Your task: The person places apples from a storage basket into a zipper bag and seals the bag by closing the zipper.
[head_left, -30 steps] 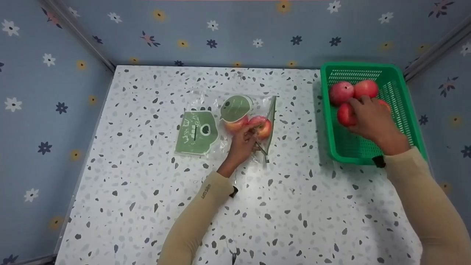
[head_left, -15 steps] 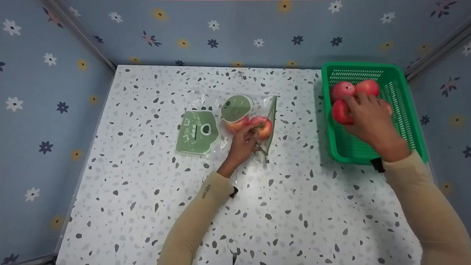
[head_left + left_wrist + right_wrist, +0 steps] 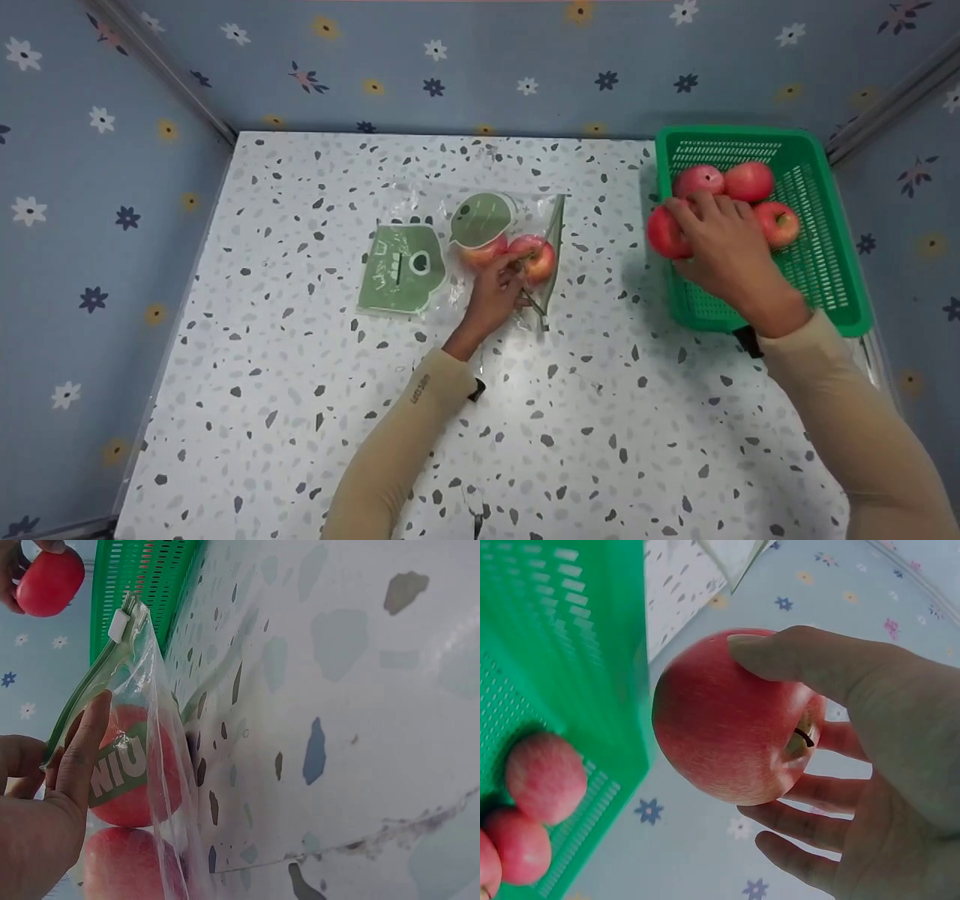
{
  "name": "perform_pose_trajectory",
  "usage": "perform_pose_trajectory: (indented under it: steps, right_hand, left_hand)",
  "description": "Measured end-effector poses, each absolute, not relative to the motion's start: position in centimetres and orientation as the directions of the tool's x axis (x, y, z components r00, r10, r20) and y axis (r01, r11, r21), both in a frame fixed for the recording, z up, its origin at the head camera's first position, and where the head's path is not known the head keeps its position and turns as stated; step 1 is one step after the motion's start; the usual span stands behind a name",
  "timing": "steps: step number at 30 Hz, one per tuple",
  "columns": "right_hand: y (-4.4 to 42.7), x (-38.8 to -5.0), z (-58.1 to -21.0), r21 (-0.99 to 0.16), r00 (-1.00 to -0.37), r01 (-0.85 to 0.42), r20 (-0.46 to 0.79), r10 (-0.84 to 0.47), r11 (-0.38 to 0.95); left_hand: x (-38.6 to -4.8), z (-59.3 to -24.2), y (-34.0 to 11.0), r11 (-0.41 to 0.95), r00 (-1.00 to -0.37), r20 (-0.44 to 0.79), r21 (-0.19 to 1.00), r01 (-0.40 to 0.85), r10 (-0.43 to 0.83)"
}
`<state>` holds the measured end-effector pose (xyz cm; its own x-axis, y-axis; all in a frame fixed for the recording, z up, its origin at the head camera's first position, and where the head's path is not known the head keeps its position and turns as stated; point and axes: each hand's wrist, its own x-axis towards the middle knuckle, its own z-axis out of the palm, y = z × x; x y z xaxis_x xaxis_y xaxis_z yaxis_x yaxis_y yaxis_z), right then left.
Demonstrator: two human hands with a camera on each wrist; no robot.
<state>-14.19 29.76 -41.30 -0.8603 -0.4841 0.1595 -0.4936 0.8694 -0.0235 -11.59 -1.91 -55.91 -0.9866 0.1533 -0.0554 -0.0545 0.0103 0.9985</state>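
A clear zip bag [image 3: 401,270] with green printing lies flat on the table, two red apples inside: one apple [image 3: 541,264] near the mouth, another apple [image 3: 476,256] partly hidden behind my fingers. My left hand [image 3: 489,298] holds the bag's mouth; in the left wrist view the green zip edge [image 3: 79,694] runs between thumb and fingers, its white slider [image 3: 118,625] at the far end. With thumb and fingers my right hand [image 3: 735,255] grips a red apple [image 3: 727,720] over the left rim of the green basket [image 3: 686,319], above the basket's wall.
Several items surround the work: three more apples sit in the basket, an apple [image 3: 699,180] and an apple [image 3: 750,181] at its back, an apple [image 3: 780,225] nearer. The speckled white table [image 3: 300,420] meets flowered blue walls [image 3: 480,67] at the back and sides.
My right hand has lifted the apple and carried it left, from inside the basket to over its left rim. The basket's nearer apple has come into view. My left hand and the bag stay put.
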Motion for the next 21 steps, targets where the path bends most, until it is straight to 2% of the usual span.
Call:
perform_pose_trajectory:
  steps: [8, 18, 21]
  right_hand:
    - [27.3, -13.8, -42.9, -0.043, -0.830, -0.541, 0.191, -0.525, 0.840]
    - [24.0, -13.3, -44.8, -0.060, -0.865, -0.502, 0.037, -0.501, 0.863]
    - [23.3, -13.3, -45.7, -0.057, -0.870, -0.493, 0.024, -0.492, 0.868]
  left_hand:
    - [-11.5, -55.8, -1.9, 0.035, -0.987, -0.038, 0.999, -0.033, 0.155]
    - [-11.6, -55.9, -1.9, 0.022, -0.988, -0.034, 0.999, -0.031, 0.154]
    - [-11.6, -55.9, -2.0, 0.035, -0.988, -0.020, 0.999, -0.015, 0.154]
